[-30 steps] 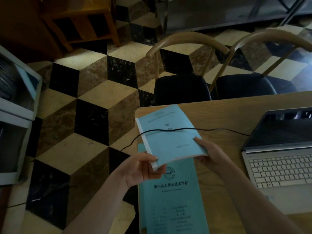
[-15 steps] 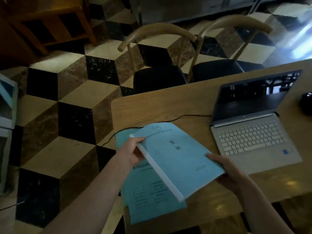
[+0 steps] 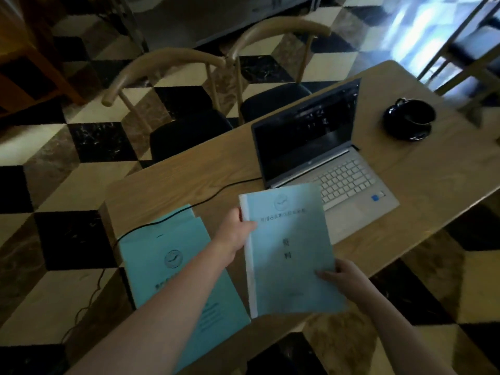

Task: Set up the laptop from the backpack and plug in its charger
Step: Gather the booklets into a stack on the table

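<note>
The silver laptop (image 3: 341, 182) stands lid up on the wooden table (image 3: 446, 169), its screen dark. A black charger cable (image 3: 216, 194) runs from the laptop's left side across the table and down over the left edge to the floor. I hold a light blue bound booklet (image 3: 289, 253) over the table in front of the laptop. My left hand (image 3: 236, 226) grips its top left corner by the spine. My right hand (image 3: 342, 276) grips its lower right edge. The booklet covers the laptop's front left corner.
A stack of blue booklets (image 3: 167, 261) lies at the table's left end under my left forearm. A black cup on a saucer (image 3: 411, 119) sits at the far right. Two wooden chairs (image 3: 173, 85) with black seats stand behind the table.
The held booklet has moved right, off the stack and in front of the laptop. My view has swung right, bringing the cup into sight.
</note>
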